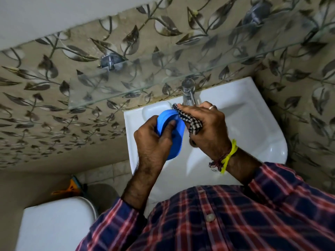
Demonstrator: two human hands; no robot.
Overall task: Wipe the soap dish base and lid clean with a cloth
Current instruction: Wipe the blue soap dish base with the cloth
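Note:
Over the white sink, my left hand (pixel 154 140) grips a blue plastic soap dish part (pixel 172 142), thumb across its upper face. I cannot tell whether it is the base or the lid. My right hand (pixel 208 129) holds a black-and-white checked cloth (pixel 192 124) pressed against the blue part's upper right edge. Most of the cloth is bunched under the fingers. No second soap dish part shows.
The white sink (pixel 253 127) has a chrome tap (pixel 188 91) just behind my right hand. A glass shelf (pixel 126 91) juts from the leaf-patterned wall above. A white toilet tank (pixel 58 223) stands lower left, with an orange object (pixel 70 189) on the floor behind it.

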